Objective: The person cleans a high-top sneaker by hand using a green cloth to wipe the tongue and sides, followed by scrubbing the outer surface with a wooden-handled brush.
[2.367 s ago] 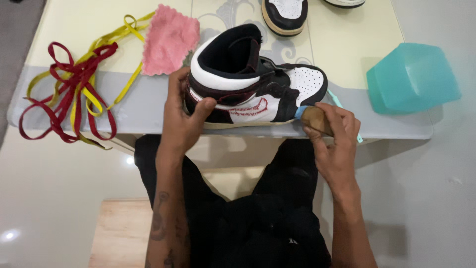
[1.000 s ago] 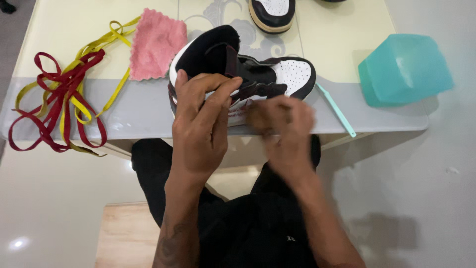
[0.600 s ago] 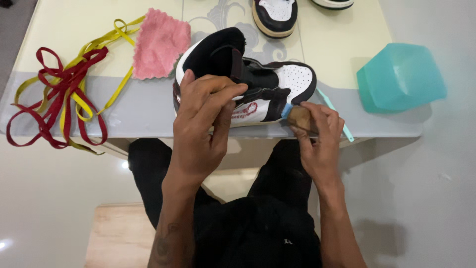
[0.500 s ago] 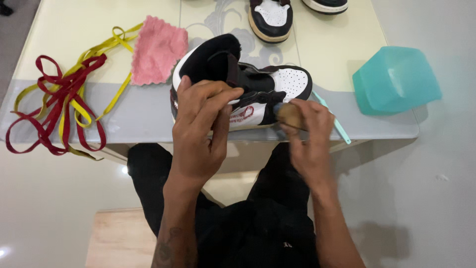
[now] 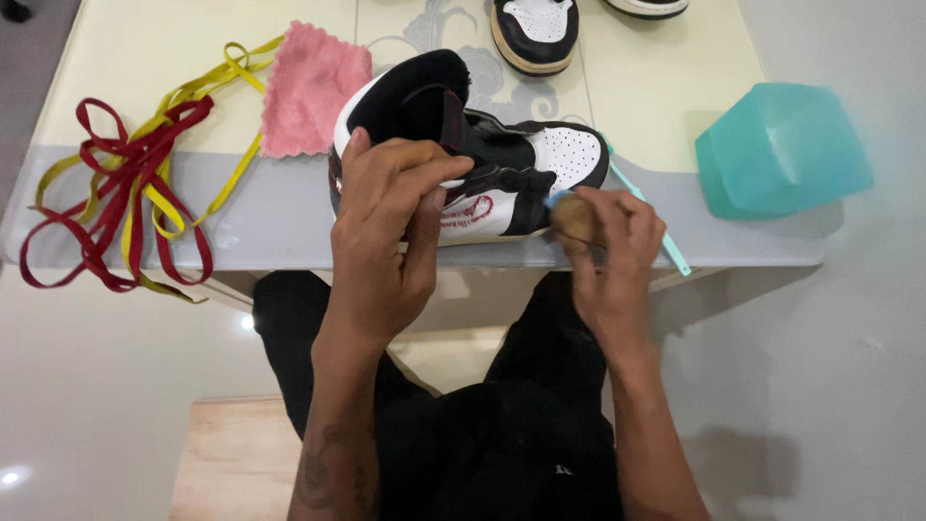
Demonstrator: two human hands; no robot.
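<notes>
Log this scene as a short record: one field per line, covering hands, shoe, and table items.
Left hand: grips black, white and maroon high-top sneaker at the collar
Right hand: holds wooden-handled brush against sneaker's side near the toe
Left of sneaker: pink cloth, tangled red and yellow laces
Right of sneaker: thin teal stick, teal plastic container
Surface: glass-topped table

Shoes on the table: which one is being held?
The high-top at the near edge, left hand gripping its heel; the others lie untouched at the far edge.
</notes>
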